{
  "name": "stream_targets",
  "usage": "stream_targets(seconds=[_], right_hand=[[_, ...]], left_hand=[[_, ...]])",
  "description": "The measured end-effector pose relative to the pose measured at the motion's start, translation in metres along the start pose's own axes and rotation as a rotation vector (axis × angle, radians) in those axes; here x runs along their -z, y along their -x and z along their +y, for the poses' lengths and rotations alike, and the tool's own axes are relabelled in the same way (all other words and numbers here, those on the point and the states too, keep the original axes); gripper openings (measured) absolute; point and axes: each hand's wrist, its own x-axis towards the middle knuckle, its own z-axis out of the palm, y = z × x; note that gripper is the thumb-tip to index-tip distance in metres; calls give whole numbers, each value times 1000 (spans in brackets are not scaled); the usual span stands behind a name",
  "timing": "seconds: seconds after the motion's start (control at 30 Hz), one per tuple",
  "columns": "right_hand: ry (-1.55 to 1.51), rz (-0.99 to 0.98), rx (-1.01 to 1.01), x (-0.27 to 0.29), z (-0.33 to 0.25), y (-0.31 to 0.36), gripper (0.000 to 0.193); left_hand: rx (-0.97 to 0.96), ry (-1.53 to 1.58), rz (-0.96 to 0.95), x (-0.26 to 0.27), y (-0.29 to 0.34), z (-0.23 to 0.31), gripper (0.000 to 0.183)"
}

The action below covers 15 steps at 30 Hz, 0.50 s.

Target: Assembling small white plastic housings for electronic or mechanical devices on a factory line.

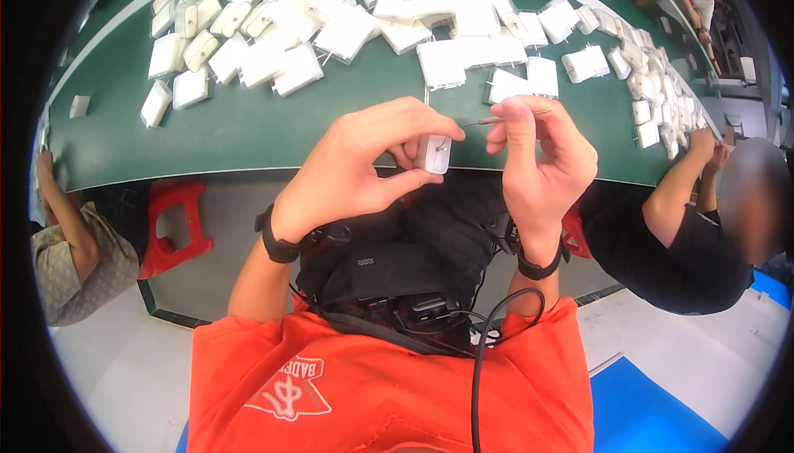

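Close to the table's front edge, my left hand (351, 155) pinches a small white plug adapter (435, 155) between thumb and fingers. The adapter's narrow end, with a small metal part in it, faces up toward me. Just right of it, my right hand (550, 159) is closed on a thin, pointed metal tool (486, 121). The tool's tip points left at the adapter, with a small gap between them. Whether it is a pick or tweezers, I cannot tell. Beyond my hands lies a heap of similar white adapters (331, 31), some with metal pins showing.
The green table (240, 139) carries more white adapters (653, 89) at the right. A person in black (686, 246) sits right, another in a patterned shirt (74, 263) left, beside a red stool (178, 234). A black cable (477, 370) crosses my shirt.
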Motion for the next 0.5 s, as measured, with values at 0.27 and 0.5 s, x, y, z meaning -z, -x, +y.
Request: stream_targets(seconds=[0.27,0.5], right_hand=[[-28,-14,112,3,-4,4,3],[-54,-42,148,9,-6,8,2]], left_hand=[[29,-10,49,-6,3,-2,55],[-3,-134,76,-6,4,-1,58]])
